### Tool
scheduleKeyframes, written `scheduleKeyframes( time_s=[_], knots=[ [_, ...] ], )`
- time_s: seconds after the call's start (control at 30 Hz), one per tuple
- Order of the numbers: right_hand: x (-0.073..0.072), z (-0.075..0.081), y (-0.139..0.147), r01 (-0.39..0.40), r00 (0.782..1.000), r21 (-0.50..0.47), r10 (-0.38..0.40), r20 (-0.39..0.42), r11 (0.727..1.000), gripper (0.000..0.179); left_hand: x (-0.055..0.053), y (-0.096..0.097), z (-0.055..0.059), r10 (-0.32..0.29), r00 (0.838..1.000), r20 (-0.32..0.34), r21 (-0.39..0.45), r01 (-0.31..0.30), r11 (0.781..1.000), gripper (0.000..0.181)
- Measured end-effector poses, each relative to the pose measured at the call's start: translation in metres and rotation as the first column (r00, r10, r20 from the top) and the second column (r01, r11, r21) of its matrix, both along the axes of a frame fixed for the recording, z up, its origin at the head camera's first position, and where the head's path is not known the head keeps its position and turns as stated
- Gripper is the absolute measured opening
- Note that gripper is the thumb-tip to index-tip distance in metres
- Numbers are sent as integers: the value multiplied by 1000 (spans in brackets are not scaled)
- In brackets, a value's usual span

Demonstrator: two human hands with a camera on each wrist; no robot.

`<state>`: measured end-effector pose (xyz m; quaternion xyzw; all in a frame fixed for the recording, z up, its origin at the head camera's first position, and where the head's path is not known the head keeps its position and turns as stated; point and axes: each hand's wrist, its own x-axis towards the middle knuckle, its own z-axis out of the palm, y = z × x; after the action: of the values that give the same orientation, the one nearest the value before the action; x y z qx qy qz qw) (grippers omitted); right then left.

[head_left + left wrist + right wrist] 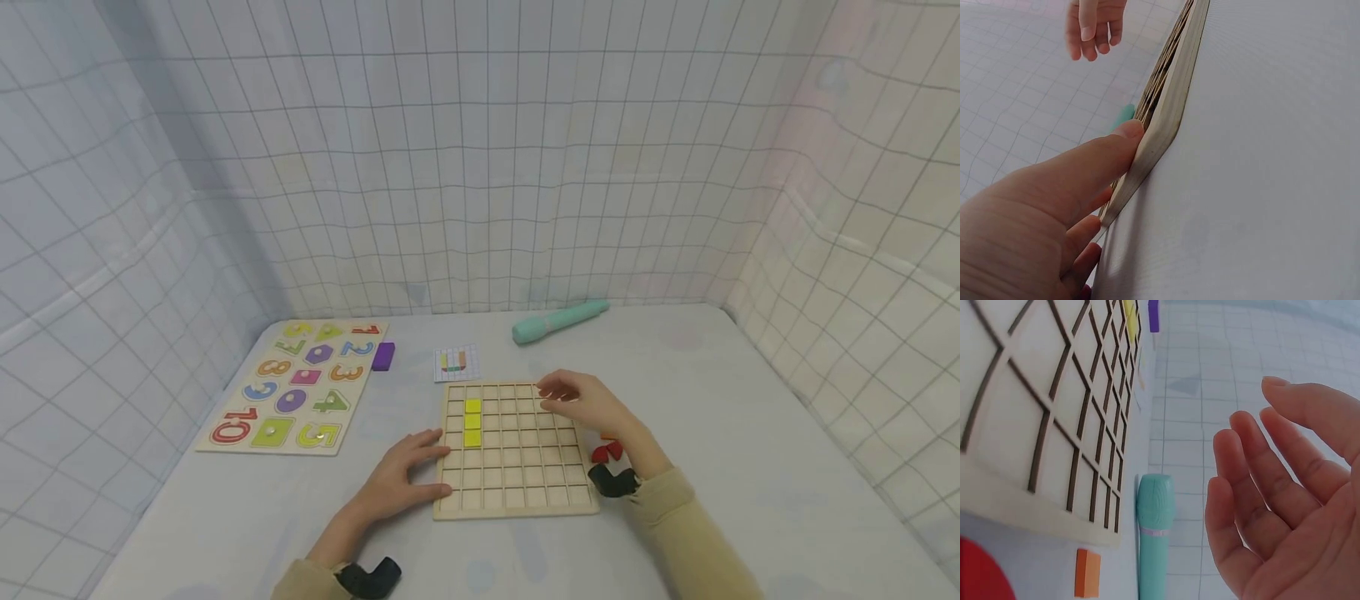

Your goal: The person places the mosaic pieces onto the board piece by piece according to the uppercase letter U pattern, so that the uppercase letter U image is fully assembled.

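A square wooden grid board lies on the table, with several yellow tiles in a column in its left part. My left hand rests at the board's left edge, and in the left wrist view its thumb presses on the rim with the other fingers at the side. Over the board's far right corner hovers my right hand, its fingers loosely bent and nothing between them. In the right wrist view the palm is bare. Red pieces and an orange block lie beside the board's right edge.
A number puzzle board lies at the left, with a purple block by its right edge. Behind the grid board are a small pattern card and a teal toy microphone. Gridded cloth walls enclose the table's back and sides.
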<state>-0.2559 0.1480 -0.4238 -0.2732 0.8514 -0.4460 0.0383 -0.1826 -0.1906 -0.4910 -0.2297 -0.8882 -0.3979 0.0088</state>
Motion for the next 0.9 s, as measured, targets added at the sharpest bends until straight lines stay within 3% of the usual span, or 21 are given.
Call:
scheduleKeyframes(
  time_s=[0.4, 0.63, 0.9],
  knots=[
    [12, -16, 38, 60, 998, 35, -60, 23, 998, 33, 0, -1, -1, 0, 1000, -3, -3, 0, 1000, 55],
    [14, -24, 53, 45, 999, 38, -46, 23, 998, 31, 1, -1, 0, -5, 1000, -12, -1, 5, 1000, 55],
    [22, -19, 63, 63, 992, 39, -67, 104, 997, 27, 1, 0, 0, -1, 1000, -8, 2, 1, 1000, 56]
  ],
)
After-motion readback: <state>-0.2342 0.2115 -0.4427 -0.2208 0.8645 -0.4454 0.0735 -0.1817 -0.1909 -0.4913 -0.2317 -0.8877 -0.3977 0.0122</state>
